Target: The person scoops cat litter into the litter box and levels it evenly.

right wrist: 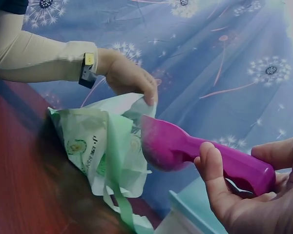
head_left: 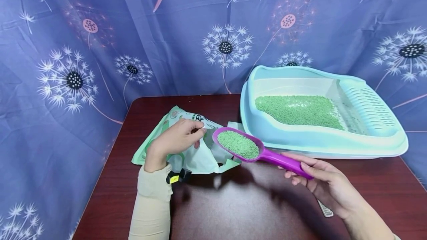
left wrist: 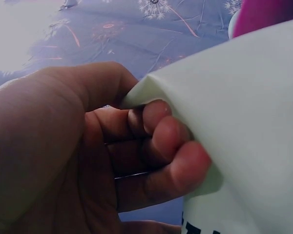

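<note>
The left fingers (left wrist: 188, 166) pinched a floppy green-and-white plastic bag (head_left: 197, 160) near the worktop's (head_left: 113, 203) left edge. The right fingers (right wrist: 212, 170) gripped a long purple plastic scoop (head_left: 264, 155) of tiny green pellets (head_left: 238, 145), midway between the side edges.

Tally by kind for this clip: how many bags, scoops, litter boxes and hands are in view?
Bag: 1, green and white
Scoop: 1, purple
Litter box: 1, light blue
Hands: 2, left hand and right hand
Total: 5
</note>
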`<move>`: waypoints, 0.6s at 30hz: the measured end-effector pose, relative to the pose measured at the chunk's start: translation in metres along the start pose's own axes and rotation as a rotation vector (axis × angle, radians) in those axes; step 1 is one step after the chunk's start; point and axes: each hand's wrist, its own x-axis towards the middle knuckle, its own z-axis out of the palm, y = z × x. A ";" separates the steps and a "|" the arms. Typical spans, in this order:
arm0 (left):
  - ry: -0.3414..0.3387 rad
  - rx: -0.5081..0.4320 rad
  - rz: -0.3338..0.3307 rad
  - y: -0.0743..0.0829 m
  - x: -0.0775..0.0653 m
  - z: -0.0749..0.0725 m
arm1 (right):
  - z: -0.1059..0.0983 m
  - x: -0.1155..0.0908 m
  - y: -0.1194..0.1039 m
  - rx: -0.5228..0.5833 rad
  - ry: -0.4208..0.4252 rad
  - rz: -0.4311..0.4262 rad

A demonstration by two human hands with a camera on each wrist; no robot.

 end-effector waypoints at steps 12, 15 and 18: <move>-0.002 -0.009 -0.001 -0.002 0.000 0.001 | 0.000 0.001 -0.013 0.021 -0.078 -0.072; 0.000 -0.008 0.000 -0.002 0.000 0.001 | 0.000 0.003 -0.016 0.014 -0.080 -0.085; 0.004 -0.004 0.000 -0.001 0.000 0.000 | 0.001 0.004 -0.020 -0.001 -0.065 -0.099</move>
